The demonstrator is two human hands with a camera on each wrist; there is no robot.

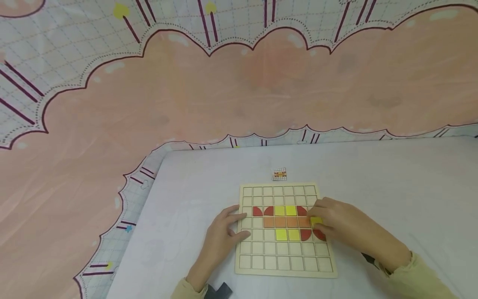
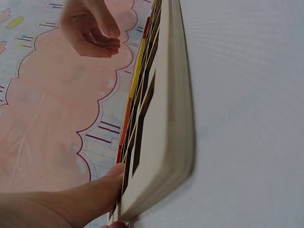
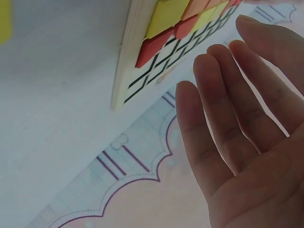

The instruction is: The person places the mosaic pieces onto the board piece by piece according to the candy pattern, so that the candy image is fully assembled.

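Note:
A pale wooden grid board (image 1: 283, 262) lies on the white table. Set in its cells are orange squares (image 1: 280, 222), yellow squares (image 1: 281, 235) and red quarter-round tiles (image 1: 306, 235). At the board's left edge rests my left hand (image 1: 220, 231), fingers spread; its thumb (image 2: 102, 192) touches the rim in the left wrist view. My right hand (image 1: 341, 220) hovers over the right side, overlapping a yellow tile (image 1: 315, 221) and hiding part of that row. Seen from the right wrist, the fingers (image 3: 216, 92) are nearly straight, slightly apart, with nothing between them.
Just beyond the board lies a small card (image 1: 279, 174) printed with a coloured grid pattern. A cloud-patterned peach cloth (image 1: 239, 87) rises behind the white table (image 1: 194, 187) and runs along its left side. A yellow patch (image 3: 4, 21) shows at the right wrist view's left edge.

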